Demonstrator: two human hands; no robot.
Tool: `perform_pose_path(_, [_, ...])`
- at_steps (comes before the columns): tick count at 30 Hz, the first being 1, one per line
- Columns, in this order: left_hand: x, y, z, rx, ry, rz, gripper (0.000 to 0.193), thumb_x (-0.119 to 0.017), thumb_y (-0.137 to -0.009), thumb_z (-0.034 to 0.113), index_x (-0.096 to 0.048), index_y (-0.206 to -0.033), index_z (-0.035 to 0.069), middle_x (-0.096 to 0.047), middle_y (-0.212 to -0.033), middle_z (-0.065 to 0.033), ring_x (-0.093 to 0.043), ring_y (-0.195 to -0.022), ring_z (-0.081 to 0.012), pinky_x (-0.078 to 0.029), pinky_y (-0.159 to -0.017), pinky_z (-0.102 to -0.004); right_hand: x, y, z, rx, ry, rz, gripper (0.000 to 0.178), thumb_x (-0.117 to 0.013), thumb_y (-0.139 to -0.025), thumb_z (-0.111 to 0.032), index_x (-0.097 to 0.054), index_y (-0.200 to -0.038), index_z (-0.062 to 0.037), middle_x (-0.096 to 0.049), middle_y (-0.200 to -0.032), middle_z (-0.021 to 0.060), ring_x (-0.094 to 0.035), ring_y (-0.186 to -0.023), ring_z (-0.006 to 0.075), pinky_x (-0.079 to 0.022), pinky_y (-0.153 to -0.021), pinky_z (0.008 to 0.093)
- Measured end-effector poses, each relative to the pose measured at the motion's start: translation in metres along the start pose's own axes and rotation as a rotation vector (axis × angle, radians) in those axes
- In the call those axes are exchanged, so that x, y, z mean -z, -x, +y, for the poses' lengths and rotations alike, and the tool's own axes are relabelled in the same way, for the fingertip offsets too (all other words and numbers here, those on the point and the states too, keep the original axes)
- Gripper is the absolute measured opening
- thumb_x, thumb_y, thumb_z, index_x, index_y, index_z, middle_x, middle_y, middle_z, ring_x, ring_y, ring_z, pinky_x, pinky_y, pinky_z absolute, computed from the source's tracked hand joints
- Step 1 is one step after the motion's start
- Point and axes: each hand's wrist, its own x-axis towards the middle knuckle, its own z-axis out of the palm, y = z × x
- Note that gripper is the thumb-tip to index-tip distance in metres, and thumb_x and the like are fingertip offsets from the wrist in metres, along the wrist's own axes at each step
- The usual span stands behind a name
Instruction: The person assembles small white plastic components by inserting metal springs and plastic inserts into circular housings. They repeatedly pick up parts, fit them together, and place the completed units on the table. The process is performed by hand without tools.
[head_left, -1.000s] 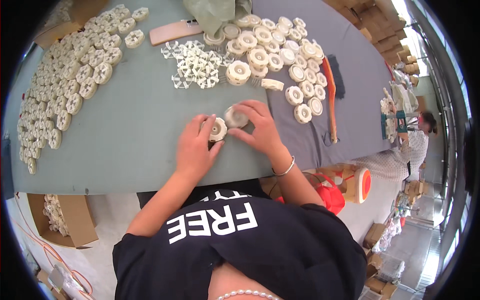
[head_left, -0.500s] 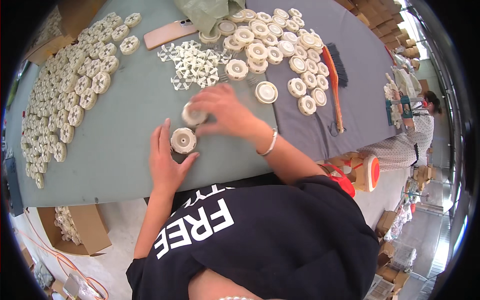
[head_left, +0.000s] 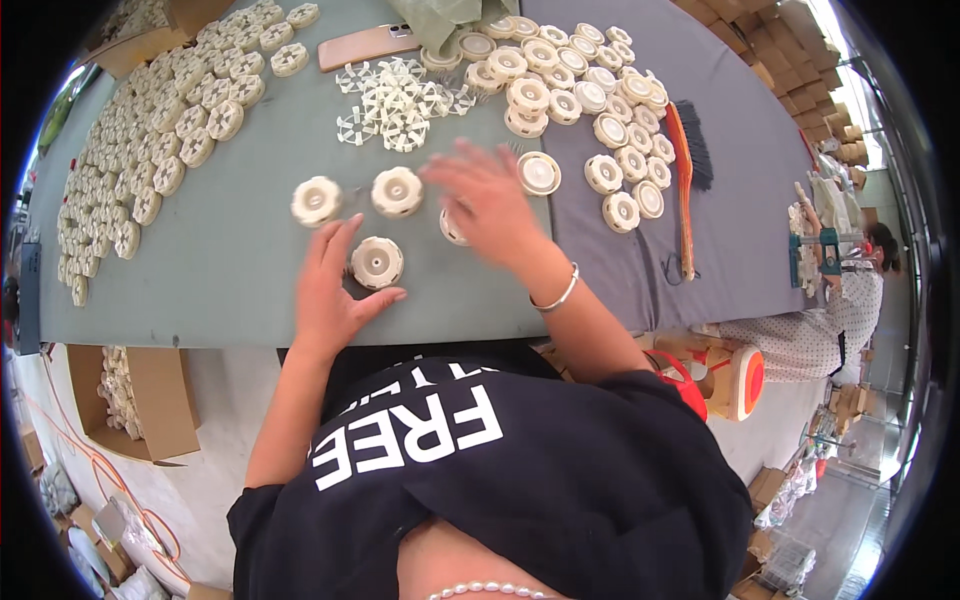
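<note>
A cream round knob-like part (head_left: 377, 262) with a scalloped rim and hollow middle lies on the grey-green table cloth. My left hand (head_left: 330, 290) curves around its left and near side, fingers and thumb apart. Two similar round parts, one at the left (head_left: 316, 201) and one in the middle (head_left: 397, 191), sit just beyond it. My right hand (head_left: 490, 205), a little blurred, has its fingers stretched to the left. Another round part (head_left: 453, 226) shows partly beneath it; whether the hand touches it is hidden. Farther back is a pile of white clip-like pieces (head_left: 400, 100).
Many finished-looking round parts (head_left: 165, 140) cover the table's left. More round parts (head_left: 560, 75) lie at the back right, beside a wooden-handled brush (head_left: 685, 190). A pink phone (head_left: 365, 48) rests at the back. An open carton (head_left: 150, 400) stands below. Another person (head_left: 850, 290) sits at right.
My right hand has moved right and no longer holds the round part it had. More round parts now lie apart before me. My left hand stays beside its part; the view has shifted.
</note>
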Motion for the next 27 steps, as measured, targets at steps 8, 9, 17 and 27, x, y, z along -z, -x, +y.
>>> perform_pose_path(8, [-0.005,-0.035,-0.009,0.032,-0.05,0.072,0.044,-0.082,-0.085,0.009,-0.073,-0.128,0.006,-0.067,-0.126,-0.0089,-0.063,-0.1,-0.0226,-0.051,-0.081,-0.0323,0.061,0.055,0.047,-0.298,0.028,0.093,0.042,-0.074,-0.092,-0.015,-0.07,-0.133,-0.005,-0.072,-0.129,0.0145,-0.067,-0.117,0.037,-0.055,-0.101,0.0419])
perform_pose_path(9, [-0.005,-0.042,-0.009,-0.001,-0.041,0.066,0.042,-0.081,-0.086,0.008,-0.074,-0.127,0.007,-0.067,-0.125,-0.0089,-0.063,-0.101,-0.0225,-0.052,-0.081,-0.0322,0.066,0.058,0.034,-0.311,-0.175,0.109,0.035,-0.071,-0.093,-0.011,-0.071,-0.128,-0.0037,-0.073,-0.12,0.0163,-0.071,-0.101,0.0381,-0.058,-0.092,0.0409])
perform_pose_path(17, [0.019,-0.036,-0.028,0.035,-0.306,0.016,0.047,-0.083,-0.085,0.007,-0.074,-0.131,0.009,-0.065,-0.131,-0.0102,-0.064,-0.111,-0.0283,-0.053,-0.091,-0.0379,0.035,0.092,-0.004,-0.49,-0.202,0.015,0.043,-0.076,-0.096,-0.023,-0.068,-0.132,0.0,-0.07,-0.114,0.0139,-0.068,-0.087,0.0294,-0.056,-0.08,0.0381])
perform_pose_path(27, [0.041,-0.036,-0.049,-0.025,-0.334,0.075,0.034,-0.083,-0.085,0.0,-0.075,-0.118,0.004,-0.066,-0.119,-0.0089,-0.063,-0.092,-0.0275,-0.054,-0.077,-0.0356,0.037,0.067,-0.029,-0.198,0.004,-0.349,0.107,-0.077,-0.081,-0.076,-0.047,-0.163,-0.0145,-0.032,-0.171,0.0275,-0.041,-0.149,0.0455,-0.024,-0.125,0.0578])
